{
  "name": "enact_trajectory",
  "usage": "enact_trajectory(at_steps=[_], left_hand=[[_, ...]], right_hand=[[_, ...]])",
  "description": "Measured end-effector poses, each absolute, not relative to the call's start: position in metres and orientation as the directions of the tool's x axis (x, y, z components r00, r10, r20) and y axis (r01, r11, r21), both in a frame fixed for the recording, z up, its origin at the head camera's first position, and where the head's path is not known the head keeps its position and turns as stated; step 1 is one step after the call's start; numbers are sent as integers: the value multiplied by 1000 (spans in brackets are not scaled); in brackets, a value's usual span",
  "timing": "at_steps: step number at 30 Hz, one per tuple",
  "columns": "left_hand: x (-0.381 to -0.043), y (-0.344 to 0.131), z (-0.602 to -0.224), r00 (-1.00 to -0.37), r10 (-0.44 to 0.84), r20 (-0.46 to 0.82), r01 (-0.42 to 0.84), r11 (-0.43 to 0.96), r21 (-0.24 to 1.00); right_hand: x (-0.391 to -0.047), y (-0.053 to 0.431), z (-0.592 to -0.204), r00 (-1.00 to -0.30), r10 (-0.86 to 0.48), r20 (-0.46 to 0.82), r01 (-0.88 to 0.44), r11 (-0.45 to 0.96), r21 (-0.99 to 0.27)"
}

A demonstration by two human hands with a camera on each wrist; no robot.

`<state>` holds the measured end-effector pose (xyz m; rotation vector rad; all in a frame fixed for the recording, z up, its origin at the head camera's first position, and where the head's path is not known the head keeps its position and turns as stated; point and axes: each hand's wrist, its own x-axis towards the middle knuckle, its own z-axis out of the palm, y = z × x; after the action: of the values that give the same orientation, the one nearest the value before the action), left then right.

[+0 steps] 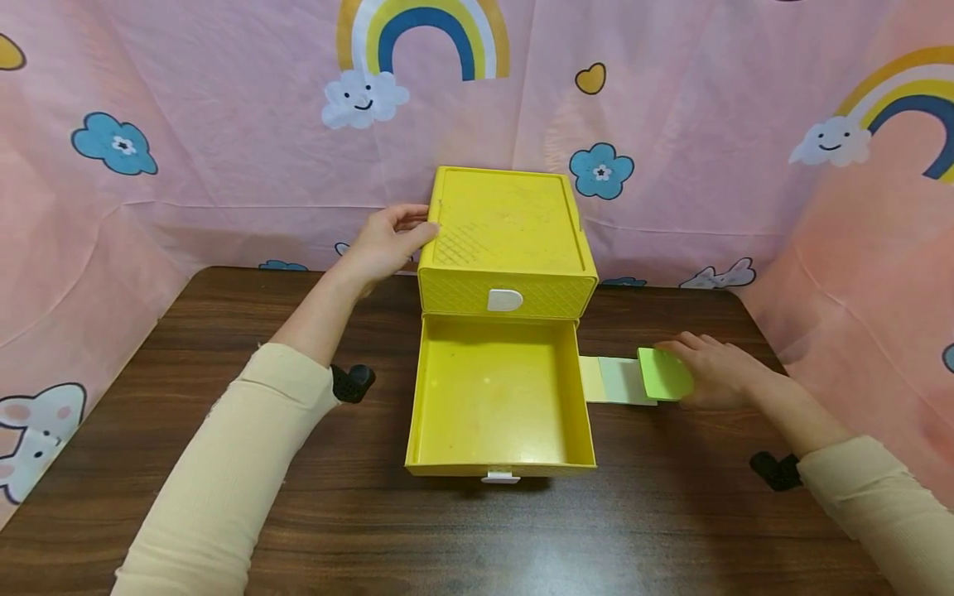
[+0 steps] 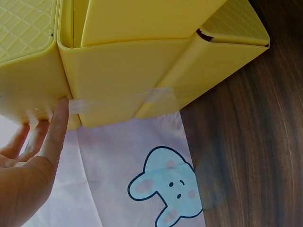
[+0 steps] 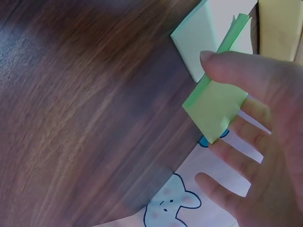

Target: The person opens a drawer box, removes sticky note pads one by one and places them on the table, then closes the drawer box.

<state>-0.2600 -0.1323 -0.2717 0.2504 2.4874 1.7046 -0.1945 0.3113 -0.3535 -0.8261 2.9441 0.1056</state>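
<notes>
A yellow two-drawer box stands on the table, its upper drawer pushed in and its lower drawer pulled out toward me. My left hand rests against the box's left side, thumb at the top edge; the left wrist view shows its extended fingers touching the yellow wall. To the right of the lower drawer, my right hand pinches a bright green sticky note pad between thumb and fingers. A pale mint sticky note pad and a pale yellow one lie beside the drawer.
The box and the notes are on a dark wood table. A pink cloth with rainbows, flowers and rabbits hangs behind and at the sides. White pulls are on the drawer fronts.
</notes>
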Motion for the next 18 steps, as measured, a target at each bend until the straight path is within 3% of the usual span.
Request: enact_trajectory(at_steps=[18], left_hand=[[-260,-133,-272,-979,206,1,71,336,939]], right_hand=[[-200,326,-370,-881,-423,-215,-440,897,40]])
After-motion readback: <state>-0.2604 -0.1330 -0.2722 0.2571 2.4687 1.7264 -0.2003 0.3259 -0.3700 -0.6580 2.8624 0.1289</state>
